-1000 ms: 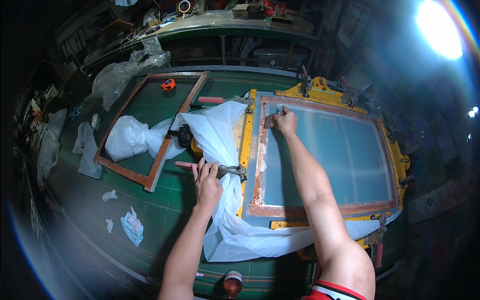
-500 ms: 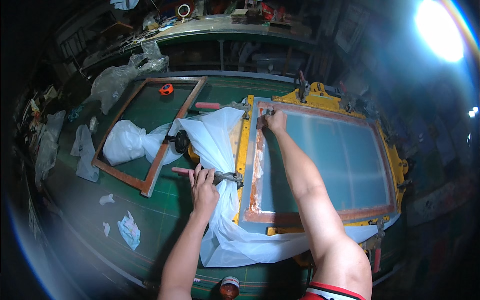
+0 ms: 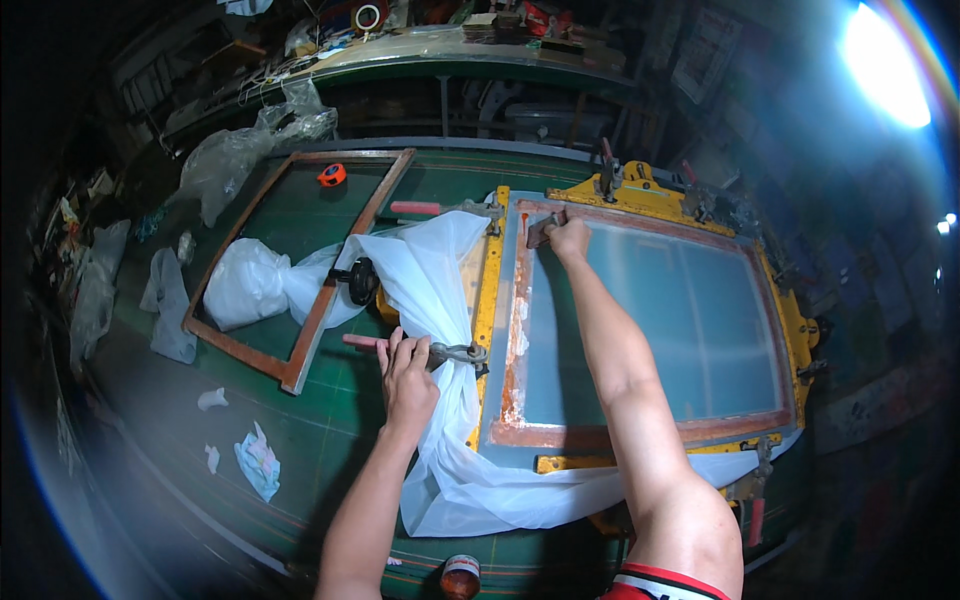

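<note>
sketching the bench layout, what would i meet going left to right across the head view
Leftmost translucent bag, puffy white bundle, orange tape measure, left hand, right hand, lower-right red clamp handle.

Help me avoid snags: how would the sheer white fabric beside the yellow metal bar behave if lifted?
The sheer white fabric is probably floppy, given its soft folds. It looks light, being thin. It may catch on the brown rectangular frame, where they cross.
</note>
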The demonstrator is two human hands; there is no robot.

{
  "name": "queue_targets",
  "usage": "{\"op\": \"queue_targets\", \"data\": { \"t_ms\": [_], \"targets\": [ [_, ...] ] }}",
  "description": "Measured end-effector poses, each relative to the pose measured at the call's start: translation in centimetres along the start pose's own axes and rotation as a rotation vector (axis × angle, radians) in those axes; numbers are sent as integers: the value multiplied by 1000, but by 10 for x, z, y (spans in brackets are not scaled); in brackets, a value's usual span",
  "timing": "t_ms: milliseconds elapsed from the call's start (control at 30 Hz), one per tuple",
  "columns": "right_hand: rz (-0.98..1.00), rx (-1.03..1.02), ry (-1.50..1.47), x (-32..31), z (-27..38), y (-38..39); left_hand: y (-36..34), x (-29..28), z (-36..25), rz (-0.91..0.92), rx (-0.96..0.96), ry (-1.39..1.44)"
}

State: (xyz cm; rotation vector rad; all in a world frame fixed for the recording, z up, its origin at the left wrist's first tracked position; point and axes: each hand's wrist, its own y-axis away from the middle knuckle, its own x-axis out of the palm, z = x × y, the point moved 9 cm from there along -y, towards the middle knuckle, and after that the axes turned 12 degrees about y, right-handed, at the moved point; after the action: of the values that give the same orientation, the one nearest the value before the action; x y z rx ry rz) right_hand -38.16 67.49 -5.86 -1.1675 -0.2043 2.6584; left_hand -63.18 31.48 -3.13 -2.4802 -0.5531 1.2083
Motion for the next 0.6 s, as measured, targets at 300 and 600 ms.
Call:
{"op": "queue_targets", "data": {
  "t_ms": [300, 600],
  "targets": [
    [20, -32, 43, 9, 15, -6, 0, 0, -1, -7, 18, -48],
    [-3, -61, 39, 19, 19, -14, 2, 0, -1, -15, 9, -9]
  ]
}}
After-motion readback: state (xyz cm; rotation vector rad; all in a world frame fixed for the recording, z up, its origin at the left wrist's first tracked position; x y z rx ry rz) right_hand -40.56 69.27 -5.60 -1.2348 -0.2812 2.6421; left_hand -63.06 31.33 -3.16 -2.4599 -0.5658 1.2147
